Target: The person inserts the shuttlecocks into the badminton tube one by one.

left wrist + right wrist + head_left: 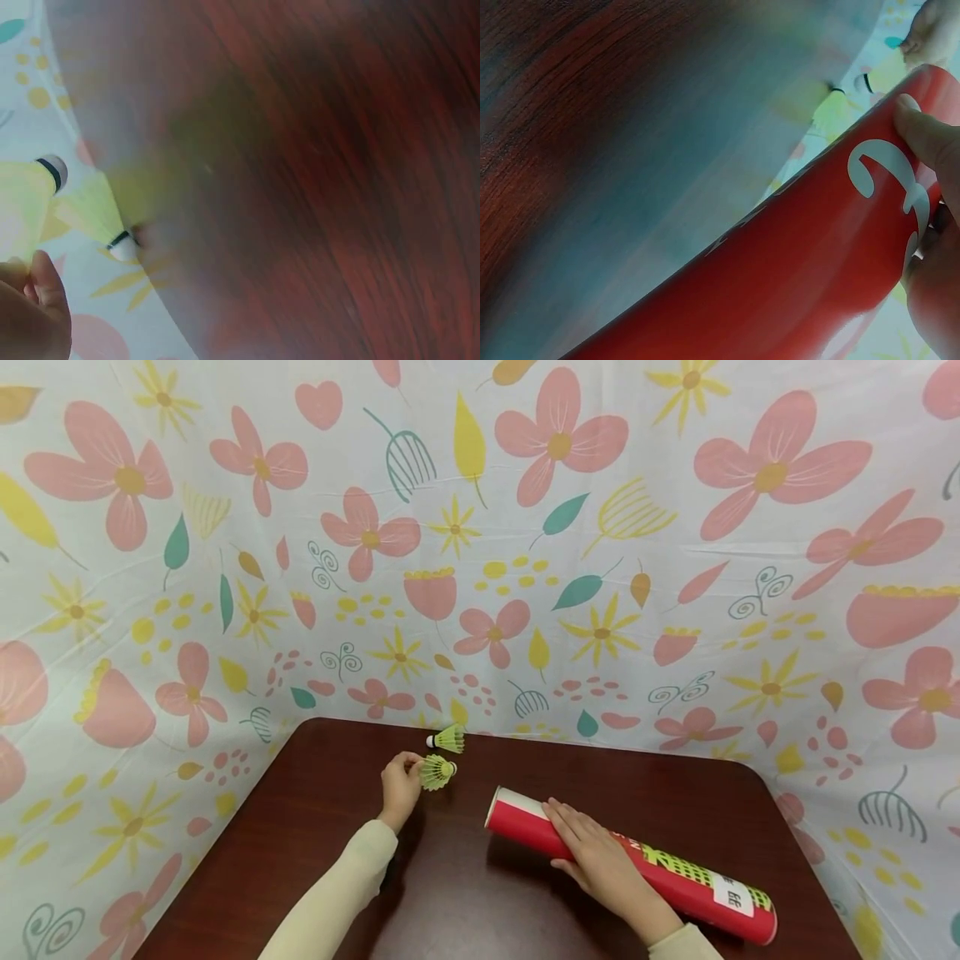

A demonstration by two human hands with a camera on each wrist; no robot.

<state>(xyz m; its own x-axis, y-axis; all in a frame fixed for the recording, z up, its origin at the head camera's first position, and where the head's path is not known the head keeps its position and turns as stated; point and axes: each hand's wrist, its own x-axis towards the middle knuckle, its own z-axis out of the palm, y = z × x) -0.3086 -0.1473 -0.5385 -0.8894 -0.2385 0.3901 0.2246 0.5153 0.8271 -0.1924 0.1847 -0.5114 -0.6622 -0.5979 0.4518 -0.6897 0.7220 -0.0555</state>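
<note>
Between its thumb and fingers my left hand [401, 787] pinches a yellow-green shuttlecock [435, 772] by the edge of its skirt, the cork pointing right. Just behind it, a second shuttlecock [450, 739] lies near the table's back edge with its cork to the left. The left wrist view also shows the held shuttlecock [22, 195], its white cork banded in black. A red shuttlecock tube [525, 822] slants across the right half of the table. My right hand [596, 864] grips it from above; in the right wrist view the thumb [922, 131] lies along its side.
The dark brown wooden table [465, 877] has rounded back corners. Directly behind and beside it hangs a white cloth [480, 568] printed with flowers and leaves. The tube's far right end [765, 922] lies toward the table's right side.
</note>
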